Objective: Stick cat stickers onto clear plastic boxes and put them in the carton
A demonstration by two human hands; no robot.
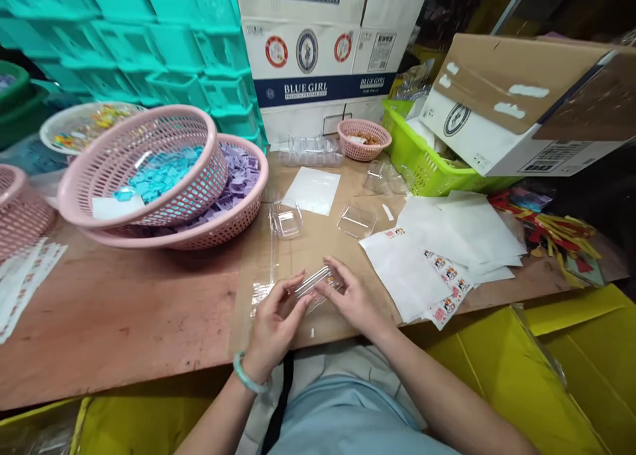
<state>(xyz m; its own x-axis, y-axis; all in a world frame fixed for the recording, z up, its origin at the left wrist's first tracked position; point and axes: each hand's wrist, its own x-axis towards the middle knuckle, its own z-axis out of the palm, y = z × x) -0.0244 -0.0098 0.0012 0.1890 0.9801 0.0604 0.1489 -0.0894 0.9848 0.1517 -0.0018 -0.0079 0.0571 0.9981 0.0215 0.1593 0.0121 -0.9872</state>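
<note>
Between my two hands is a small clear plastic box (314, 280), held just above the cardboard sheet near the table's front edge. My left hand (278, 316) grips its left end, thumb in front and fingers behind. On its right end my right hand (350, 296) is closed, with a small orange print showing by the fingers. Beyond the hands lie a clear plastic box (287, 219) on the left and another clear plastic piece (356, 222) on the right. White sticker sheets (407, 263) with small printed figures lie to the right of my right hand.
Pink baskets (199, 233) with blue and purple pieces stand at the left. Behind are a small pink basket (364, 151), clear plastic packs (311, 151) and a white beer carton (308, 64). A green crate (427, 160) bears a tilted carton (497, 130).
</note>
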